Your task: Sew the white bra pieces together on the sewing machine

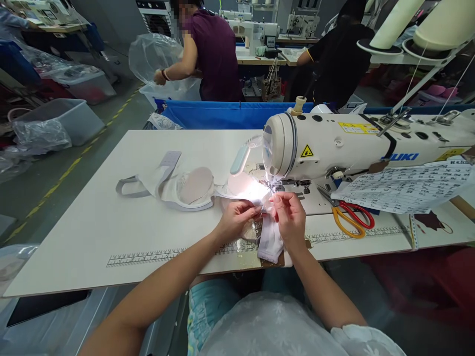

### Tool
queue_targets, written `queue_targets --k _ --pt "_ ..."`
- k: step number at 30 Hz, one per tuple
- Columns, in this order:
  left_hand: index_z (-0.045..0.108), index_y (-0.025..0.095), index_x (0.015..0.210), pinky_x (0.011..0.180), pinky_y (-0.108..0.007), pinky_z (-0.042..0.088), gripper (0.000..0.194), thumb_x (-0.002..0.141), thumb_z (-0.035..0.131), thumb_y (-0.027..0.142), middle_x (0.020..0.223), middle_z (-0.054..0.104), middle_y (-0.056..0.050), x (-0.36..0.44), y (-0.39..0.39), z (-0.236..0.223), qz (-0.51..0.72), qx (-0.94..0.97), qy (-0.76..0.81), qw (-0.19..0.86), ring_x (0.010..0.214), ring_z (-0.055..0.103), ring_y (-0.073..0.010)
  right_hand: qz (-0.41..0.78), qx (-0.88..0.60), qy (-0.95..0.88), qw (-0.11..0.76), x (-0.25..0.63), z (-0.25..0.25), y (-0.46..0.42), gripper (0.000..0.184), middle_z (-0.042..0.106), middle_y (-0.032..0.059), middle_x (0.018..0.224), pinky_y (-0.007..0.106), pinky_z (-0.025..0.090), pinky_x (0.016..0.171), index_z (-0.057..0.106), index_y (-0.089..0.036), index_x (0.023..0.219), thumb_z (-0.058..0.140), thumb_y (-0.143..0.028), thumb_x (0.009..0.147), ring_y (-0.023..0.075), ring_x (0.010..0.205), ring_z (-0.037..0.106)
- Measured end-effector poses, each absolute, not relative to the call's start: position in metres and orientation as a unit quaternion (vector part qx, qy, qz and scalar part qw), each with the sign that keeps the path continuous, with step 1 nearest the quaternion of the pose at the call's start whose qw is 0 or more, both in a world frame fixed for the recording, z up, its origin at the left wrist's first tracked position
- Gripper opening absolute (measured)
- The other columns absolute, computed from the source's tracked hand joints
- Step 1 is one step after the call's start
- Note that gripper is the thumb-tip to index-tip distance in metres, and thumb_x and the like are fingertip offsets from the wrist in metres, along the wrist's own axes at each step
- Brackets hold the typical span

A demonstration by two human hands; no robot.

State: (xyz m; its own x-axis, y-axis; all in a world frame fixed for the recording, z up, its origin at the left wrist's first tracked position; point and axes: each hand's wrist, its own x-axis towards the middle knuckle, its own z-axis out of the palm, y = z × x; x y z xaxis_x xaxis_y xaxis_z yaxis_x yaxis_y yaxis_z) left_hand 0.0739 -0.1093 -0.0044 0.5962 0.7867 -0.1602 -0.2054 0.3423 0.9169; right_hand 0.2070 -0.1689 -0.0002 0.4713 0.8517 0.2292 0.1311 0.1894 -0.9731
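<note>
A pale bra (pixel 196 187) lies across the white sewing table, its cups and one strap spread to the left. Its right part runs under the lit needle area of a white sewing machine (pixel 315 143). My left hand (pixel 237 217) pinches the bra's lower edge just left of the needle. Close to the presser foot, my right hand (pixel 289 215) is closed with thumb and fingertips on the bra's edge. Between my hands the bra's wing (pixel 270 240) hangs down over the table's front edge. The brightest spot at the needle is washed out.
Scissors (pixel 351 217) with orange and red handles lie right of the machine bed, near a handwritten sheet (pixel 408 185). A printed ruler (pixel 148 257) runs along the table front. Thread cones (pixel 397 22) stand upper right. Two people work beyond the blue cloth (pixel 218 114).
</note>
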Motion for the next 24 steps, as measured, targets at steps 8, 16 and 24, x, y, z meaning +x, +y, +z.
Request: queue_targets --k 8,16,24 --pt "0.068 0.011 0.067 0.061 -0.024 0.046 0.023 0.073 0.072 0.033 0.063 0.065 -0.002 0.073 -0.109 -0.005 0.332 0.535 0.317 0.709 0.061 0.058 -0.0128 0.272 -0.621 -0.491 0.547 0.209 0.000 -0.169 0.020 0.051 -0.0028 0.067 0.023 0.038 0.054 0.055 -0.020 0.076 0.057 -0.037 0.085 0.0105 0.057 0.044" --pt "0.069 0.012 0.067 0.068 -0.029 0.050 0.023 0.074 0.072 0.034 0.063 0.065 -0.003 0.075 -0.111 -0.007 0.318 0.520 0.300 0.733 0.064 0.061 -0.0158 0.250 -0.594 -0.444 0.623 0.208 -0.003 -0.171 0.016 0.054 -0.0023 0.068 0.025 0.040 0.057 0.058 -0.021 0.081 0.053 -0.035 0.088 0.0114 0.059 0.048" --pt "0.067 0.012 0.066 0.070 -0.029 0.051 0.024 0.070 0.076 0.034 0.063 0.065 -0.001 0.076 -0.110 -0.007 0.329 0.484 0.298 0.754 0.064 0.062 -0.0143 0.322 -0.600 -0.461 0.569 0.211 -0.004 -0.169 0.020 0.047 -0.0045 0.061 0.023 0.035 0.051 0.056 -0.020 0.077 0.058 -0.039 0.085 0.0096 0.054 0.041"
